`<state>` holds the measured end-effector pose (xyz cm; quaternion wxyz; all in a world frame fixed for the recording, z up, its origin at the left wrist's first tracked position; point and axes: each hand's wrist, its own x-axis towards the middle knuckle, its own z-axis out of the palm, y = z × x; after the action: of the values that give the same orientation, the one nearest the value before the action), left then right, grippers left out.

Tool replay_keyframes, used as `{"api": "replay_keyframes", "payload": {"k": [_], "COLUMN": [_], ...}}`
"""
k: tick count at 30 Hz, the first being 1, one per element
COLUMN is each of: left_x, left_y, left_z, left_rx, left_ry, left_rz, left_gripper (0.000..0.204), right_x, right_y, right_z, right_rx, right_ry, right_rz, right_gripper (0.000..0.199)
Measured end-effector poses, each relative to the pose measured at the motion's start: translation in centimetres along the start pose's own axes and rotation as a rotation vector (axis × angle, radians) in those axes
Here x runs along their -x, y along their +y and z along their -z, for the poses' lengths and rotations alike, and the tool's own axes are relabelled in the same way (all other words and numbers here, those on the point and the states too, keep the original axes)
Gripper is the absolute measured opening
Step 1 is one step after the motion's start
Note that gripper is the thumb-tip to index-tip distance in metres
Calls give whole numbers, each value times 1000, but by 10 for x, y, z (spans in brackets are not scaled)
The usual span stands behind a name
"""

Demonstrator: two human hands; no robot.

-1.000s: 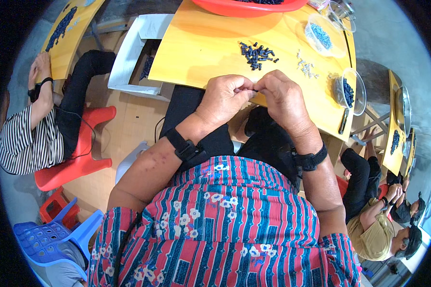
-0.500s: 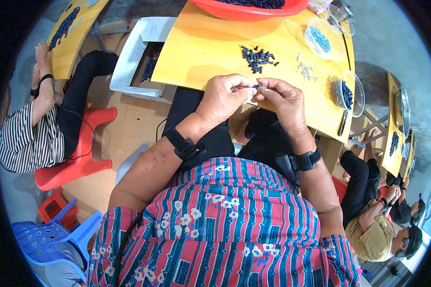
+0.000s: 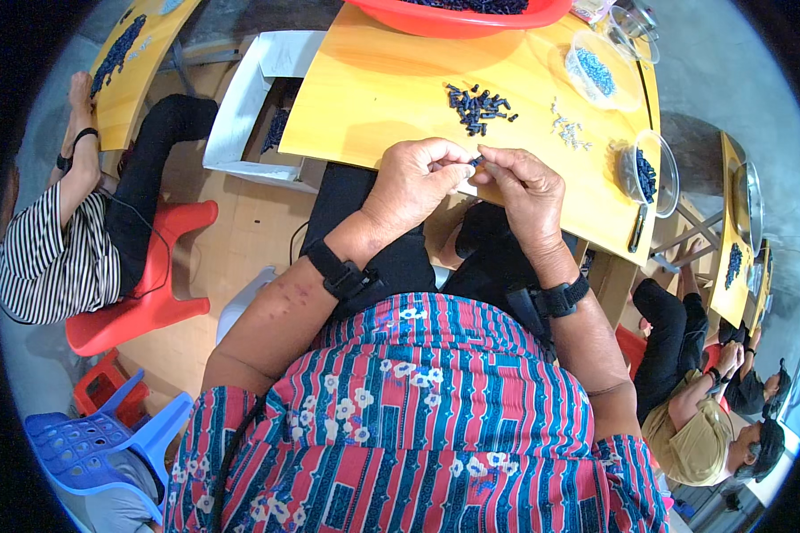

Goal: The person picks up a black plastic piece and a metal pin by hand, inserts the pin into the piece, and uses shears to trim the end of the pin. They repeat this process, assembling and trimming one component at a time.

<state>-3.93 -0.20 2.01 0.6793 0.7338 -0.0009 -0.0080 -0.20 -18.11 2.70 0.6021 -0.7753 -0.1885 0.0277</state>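
Note:
My left hand (image 3: 418,182) and my right hand (image 3: 529,182) meet just over the near edge of the yellow table. Between the left thumb and forefinger is a small dark blue part (image 3: 476,162), mostly covered by the fingers. The right fingers are pinched at its upper end; whether they hold a separate tiny piece is too small to tell. Just beyond the hands lies a loose pile of short dark blue cylindrical parts (image 3: 478,110). To its right are scattered small clear pieces (image 3: 571,133).
A red basin (image 3: 471,18) of dark parts stands at the back. On the right are a clear tub (image 3: 631,96) with light blue pieces, a tipped clear container (image 3: 669,178) with dark parts, and a black pen (image 3: 636,228). A white box (image 3: 236,111) stands left. Other people sit on both sides.
My right fingertips have shifted slightly upward at the end of the dark part. The left hand has hardly moved. At the left, the other person's hand has come nearer the table.

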Motion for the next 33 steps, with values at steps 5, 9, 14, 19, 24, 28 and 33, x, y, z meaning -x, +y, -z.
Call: {"api": "replay_keyframes", "payload": {"k": [5,9,14,19,24,28,33], "left_x": [1,2,-1,-2,-5,-4,-6], "left_y": [3,0,-5,3,-4,1,-1], "left_z": [-2,-4,-4,0,2,1,0], "left_rx": [-12,-9,-2,-8,6,30,18], "left_ry": [10,41,45,-14,-37,-32,-45], "left_rz": [-10,-6,1,25,7,35,26], "left_gripper": [14,13,13,17,18,19,16], "right_x": [3,7,7,2,1,0,1], "right_y": [4,11,14,14,8,9,13], "right_z": [-7,-11,-9,-6,-6,-5,-4], "right_rx": [66,160,188,47,8,18,35], "right_ry": [65,76,60,49,38,35,18], "right_rz": [193,243,261,123,120,120,78], "right_gripper": [30,31,30,28,27,27,28]}}
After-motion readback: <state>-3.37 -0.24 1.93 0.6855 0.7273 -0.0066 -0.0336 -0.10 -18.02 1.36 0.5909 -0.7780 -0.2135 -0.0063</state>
